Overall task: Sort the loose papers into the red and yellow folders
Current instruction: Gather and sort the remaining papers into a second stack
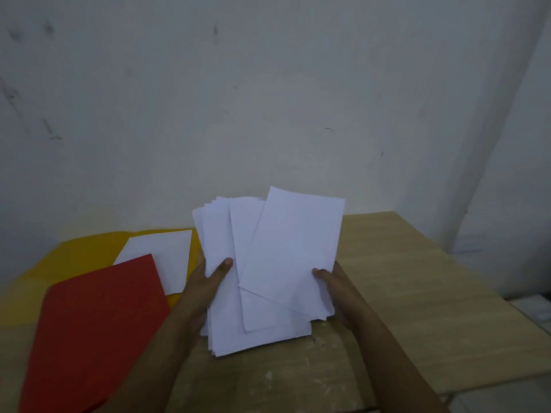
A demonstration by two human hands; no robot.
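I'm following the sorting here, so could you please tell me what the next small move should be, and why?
Probably the right hand should lift off the top sheet and carry it to a folder. It already pinches that skewed sheet, while the left hand holds the stack. One sheet lies on the yellow folder; the red folder appears closed.

Stack of white papers (226,293) held tilted above wooden table (417,293), gripped at left edge by left hand (205,286), thumb on top. Top sheet (292,251) skewed right, pinched at near right corner by right hand (334,286). Red folder (95,329) lying closed at near left, overlapping yellow folder (74,257) farther back. Single white sheet (167,257) resting on yellow folder, near corner tucked under red folder. Scuffed white wall (268,99) behind.
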